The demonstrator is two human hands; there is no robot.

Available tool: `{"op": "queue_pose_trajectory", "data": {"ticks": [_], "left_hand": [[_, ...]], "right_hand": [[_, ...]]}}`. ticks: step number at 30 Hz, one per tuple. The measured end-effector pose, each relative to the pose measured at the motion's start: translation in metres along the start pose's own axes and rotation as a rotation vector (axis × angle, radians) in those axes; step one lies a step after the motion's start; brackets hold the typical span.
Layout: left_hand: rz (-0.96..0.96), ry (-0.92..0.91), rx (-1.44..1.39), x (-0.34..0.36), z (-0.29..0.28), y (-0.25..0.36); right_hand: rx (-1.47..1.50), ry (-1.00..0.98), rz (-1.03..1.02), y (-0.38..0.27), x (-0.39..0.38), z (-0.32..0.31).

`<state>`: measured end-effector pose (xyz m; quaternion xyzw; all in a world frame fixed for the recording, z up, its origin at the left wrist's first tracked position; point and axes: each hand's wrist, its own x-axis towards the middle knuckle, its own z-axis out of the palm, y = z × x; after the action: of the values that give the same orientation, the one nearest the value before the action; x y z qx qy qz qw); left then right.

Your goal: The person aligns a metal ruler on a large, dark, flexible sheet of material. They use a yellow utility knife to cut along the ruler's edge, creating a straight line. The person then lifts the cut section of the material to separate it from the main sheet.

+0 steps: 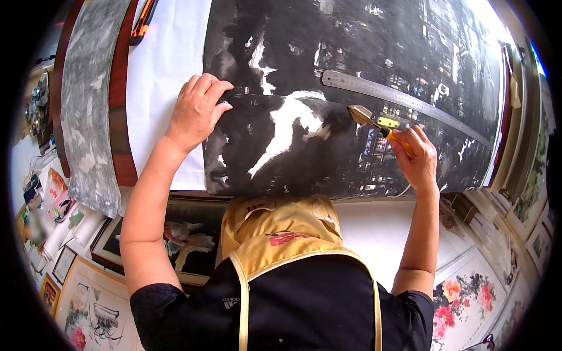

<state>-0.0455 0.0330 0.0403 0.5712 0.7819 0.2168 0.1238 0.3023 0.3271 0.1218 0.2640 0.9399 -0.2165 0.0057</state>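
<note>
A large black-and-white ink painting (345, 158) covers most of the table, with a thin straight line running across it. At its left part, my left hand (198, 111) has curled fingers, thumb and forefinger pinching at the painting by that line. In my right hand (415, 158) is a putty knife (362, 114), gripped by its yellow handle. Its broad metal blade points left and lies over the painting at the right end of the line. Just beyond the blade, a long steel ruler (404, 100) rests slantwise on the painting.
White paper (167, 93) lies left of the painting, with an orange-and-black utility knife (143, 23) on it. A grey painted strip (88, 111) hangs over the reddish-brown table edge (121, 117). Below are a framed bird picture (187, 237) and a flower painting (462, 301).
</note>
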Motion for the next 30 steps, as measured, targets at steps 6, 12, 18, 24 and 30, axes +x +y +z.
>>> {"op": "queue_pose_trajectory", "data": {"ticks": [6,12,18,24,30], "left_hand": [[0.007,0.014,0.035,0.000,0.001,-0.001],[0.010,0.011,0.012,0.000,0.000,0.001],[0.032,0.044,-0.008,-0.008,0.001,-0.002],[0.040,0.061,-0.033,-0.008,0.004,-0.004],[0.036,0.043,-0.037,-0.011,0.003,-0.007]], "right_hand": [[-0.016,0.001,-0.028,0.004,0.001,0.000],[-0.029,-0.010,-0.013,0.013,-0.001,-0.002],[-0.004,-0.046,-0.030,0.031,-0.001,-0.008],[-0.003,-0.073,-0.068,0.037,0.011,0.002],[0.072,-0.121,-0.100,0.001,0.029,0.017]]}}
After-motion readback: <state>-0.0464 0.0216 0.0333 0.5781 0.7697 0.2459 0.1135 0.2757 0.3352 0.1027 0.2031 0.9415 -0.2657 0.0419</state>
